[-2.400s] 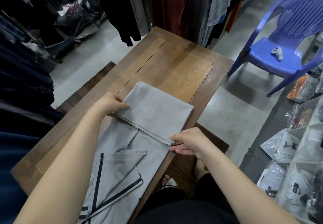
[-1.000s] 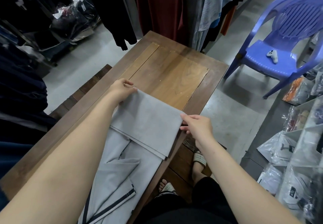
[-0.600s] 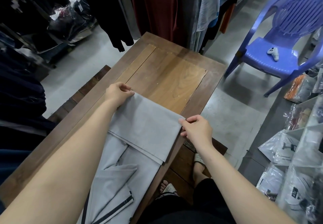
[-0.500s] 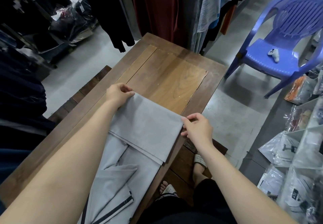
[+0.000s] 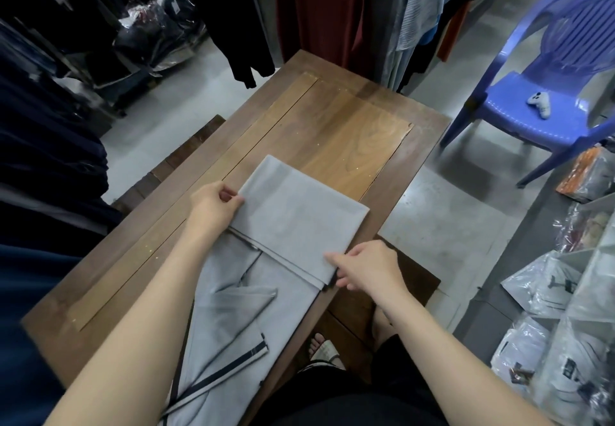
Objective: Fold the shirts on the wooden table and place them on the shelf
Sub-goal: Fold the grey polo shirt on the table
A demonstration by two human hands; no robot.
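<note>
Grey shirt (image 5: 299, 222) lies flat on the wooden desk (image 5: 349, 132), along its right half. The far end is folded back toward me into a neat rectangle. A sleeve with dark stripe trim lies folded across the body, nearer me.

Left hand (image 5: 214, 209): fingers curled, pinching the left edge of the folded layer.

Right hand (image 5: 369, 267): pinching the near right corner of that layer, at the desk's right edge.

A blue plastic chair (image 5: 565, 92) stands well apart to the right, with a small white controller (image 5: 539, 104) on its seat. Bagged garments (image 5: 549, 286) sit in the shelf (image 5: 589, 256) at far right.
</note>
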